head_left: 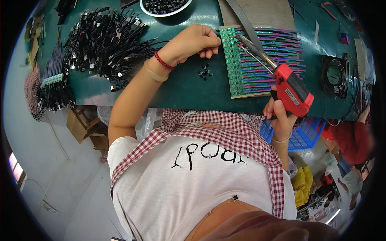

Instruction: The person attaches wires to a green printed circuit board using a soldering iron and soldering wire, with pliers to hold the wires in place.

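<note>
My right hand (281, 116) grips a red and black soldering gun (293, 90) by its handle. The gun's metal tip and thin feed tube reach over a green circuit board panel (233, 74) that carries rows of dark, multicoloured wires (277, 82). At the panel's upper left edge, my left hand (199, 42) is closed in a pinch; what sits between its fingertips is too small and hidden to name. Below that hand, several tiny black components (205, 72) lie loose on the green table.
A heap of black cables (104, 48) covers the table's left side. A white bowl of small black parts (165, 14) stands at the back. A grey metal bar (243, 22) lies across the board's far side. To the right stands a black fan (334, 76); below is a blue crate (303, 136).
</note>
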Motion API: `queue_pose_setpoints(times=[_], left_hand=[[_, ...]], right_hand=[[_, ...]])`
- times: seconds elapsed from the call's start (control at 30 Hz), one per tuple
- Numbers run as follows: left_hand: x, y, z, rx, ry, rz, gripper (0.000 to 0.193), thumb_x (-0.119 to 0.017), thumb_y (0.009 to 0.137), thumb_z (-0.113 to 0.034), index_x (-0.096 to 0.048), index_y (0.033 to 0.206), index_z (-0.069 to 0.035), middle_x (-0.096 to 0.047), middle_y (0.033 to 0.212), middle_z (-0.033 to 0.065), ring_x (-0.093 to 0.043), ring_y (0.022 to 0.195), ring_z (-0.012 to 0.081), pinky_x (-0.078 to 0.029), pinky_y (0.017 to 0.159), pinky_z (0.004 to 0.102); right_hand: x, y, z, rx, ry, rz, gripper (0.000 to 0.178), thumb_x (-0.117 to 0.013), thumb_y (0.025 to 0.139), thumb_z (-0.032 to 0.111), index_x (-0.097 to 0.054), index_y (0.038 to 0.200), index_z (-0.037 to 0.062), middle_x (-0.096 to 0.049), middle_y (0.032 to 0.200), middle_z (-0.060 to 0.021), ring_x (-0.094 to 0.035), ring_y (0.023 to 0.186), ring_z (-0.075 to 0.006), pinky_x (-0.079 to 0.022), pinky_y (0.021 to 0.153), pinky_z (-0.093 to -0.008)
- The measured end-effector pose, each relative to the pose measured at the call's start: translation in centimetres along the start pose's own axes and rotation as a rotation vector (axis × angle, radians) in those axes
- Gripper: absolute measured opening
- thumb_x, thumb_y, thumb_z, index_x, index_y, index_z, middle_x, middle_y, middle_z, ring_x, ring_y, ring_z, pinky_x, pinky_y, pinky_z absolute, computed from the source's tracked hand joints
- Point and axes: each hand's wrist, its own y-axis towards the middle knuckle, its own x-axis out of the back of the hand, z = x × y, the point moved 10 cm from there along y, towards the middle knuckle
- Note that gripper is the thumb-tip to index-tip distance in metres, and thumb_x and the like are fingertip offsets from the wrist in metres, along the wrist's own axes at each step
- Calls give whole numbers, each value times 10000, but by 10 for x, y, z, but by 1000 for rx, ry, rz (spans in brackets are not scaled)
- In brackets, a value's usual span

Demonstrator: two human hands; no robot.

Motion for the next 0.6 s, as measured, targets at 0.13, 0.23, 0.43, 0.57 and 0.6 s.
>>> queue_pose_setpoints(times=[0.13,0.23,0.43,0.57,0.6], left_hand=[[0,1,-2,-1,-7,10,129,-580,805,-125,-543,732,-25,-596,654,39,-519,513,56,-391,452,172],[0,3,-3,-1,-13,15,115,-588,775,-109,-556,723,-12,-611,649,54,-535,517,65,-405,447,179],[-2,3,-4,3,-15,16,116,-586,771,-109,-559,711,-14,-609,641,50,-525,509,60,-398,440,179],[-1,4,-3,3,12,21,115,-583,769,-109,-562,707,-14,-605,634,47,-512,496,58,-391,435,178],[0,4,-3,3,11,21,115,-583,769,-109,-562,707,-14,-605,634,47,-512,496,58,-391,435,178]], right_hand=[[3,-1,-6,-20,-53,-13,349,-543,859,130,-470,1138,-67,-467,564,-53,-422,447,-107,-371,440,-244],[2,-1,-8,-37,-77,0,342,-545,858,123,-473,1134,-65,-472,566,-53,-426,449,-109,-371,441,-249],[2,-2,-8,-21,-136,-22,315,-553,846,85,-479,1109,-70,-482,571,-55,-435,452,-113,-371,443,-248],[2,-3,-9,6,-180,-22,289,-551,845,71,-483,1086,-72,-481,573,-57,-436,453,-113,-373,444,-247],[1,-3,-7,3,-187,-25,257,-549,844,66,-489,1053,-71,-481,576,-59,-438,454,-114,-375,444,-249]])
